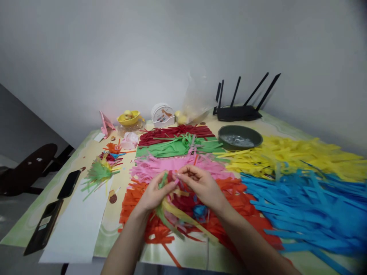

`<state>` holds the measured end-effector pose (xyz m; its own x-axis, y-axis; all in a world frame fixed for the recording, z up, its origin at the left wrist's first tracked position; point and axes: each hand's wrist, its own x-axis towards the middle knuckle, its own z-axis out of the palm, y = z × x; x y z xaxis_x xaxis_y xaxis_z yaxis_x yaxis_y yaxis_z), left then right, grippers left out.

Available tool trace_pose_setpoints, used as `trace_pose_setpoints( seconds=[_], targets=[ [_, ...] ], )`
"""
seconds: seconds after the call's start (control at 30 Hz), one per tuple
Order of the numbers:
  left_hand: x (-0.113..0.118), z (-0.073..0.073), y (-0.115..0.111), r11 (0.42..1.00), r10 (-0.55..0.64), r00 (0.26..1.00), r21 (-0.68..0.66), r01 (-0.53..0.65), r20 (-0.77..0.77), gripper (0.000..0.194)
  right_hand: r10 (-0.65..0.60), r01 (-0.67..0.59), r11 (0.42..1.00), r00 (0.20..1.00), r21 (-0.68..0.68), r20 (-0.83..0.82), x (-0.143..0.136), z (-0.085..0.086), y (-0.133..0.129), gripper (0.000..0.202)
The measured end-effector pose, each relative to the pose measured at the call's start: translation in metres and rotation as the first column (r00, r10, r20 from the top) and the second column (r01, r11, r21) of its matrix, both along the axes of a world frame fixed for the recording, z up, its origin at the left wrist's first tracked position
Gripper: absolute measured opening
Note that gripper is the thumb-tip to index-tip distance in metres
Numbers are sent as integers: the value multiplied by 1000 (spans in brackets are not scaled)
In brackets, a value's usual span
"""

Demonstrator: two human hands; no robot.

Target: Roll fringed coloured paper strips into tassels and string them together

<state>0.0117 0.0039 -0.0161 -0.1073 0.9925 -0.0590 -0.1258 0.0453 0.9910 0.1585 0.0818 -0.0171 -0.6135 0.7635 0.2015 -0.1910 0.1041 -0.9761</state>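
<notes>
My left hand (157, 191) is closed on a bunch of coloured paper strips (179, 204). Green, yellow, dark red, pink and blue strips hang below the fingers. The fingers of my right hand (204, 187) pinch at the top of the same bunch, close to my left fingertips, by a bit of pink strip. Under both hands spreads a pile of orange strips (133, 204). Just beyond lie pink strips (151, 166), then green strips (156, 148) and dark red strips (155, 134). The exact grip is slightly blurred.
Yellow strips (304, 154) and blue strips (318, 206) cover the right side. A dark bowl (240, 137) stands before a black router (237, 113). At left lie finished-looking tufts (100, 170), a white sheet (76, 221), a phone (69, 184) and a dark flat case (44, 226).
</notes>
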Motion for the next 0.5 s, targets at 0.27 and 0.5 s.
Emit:
trace_pose_setpoints(
  seconds=[0.27,0.5],
  targets=[
    [0,8,4,959,281,922,-94,-266,267,45,-73,71,990,997,119,19,12,7,-2,31],
    [-2,1,1,969,246,925,-90,-229,291,46,29,-60,975,989,215,144,13,7,-10,30]
  ],
)
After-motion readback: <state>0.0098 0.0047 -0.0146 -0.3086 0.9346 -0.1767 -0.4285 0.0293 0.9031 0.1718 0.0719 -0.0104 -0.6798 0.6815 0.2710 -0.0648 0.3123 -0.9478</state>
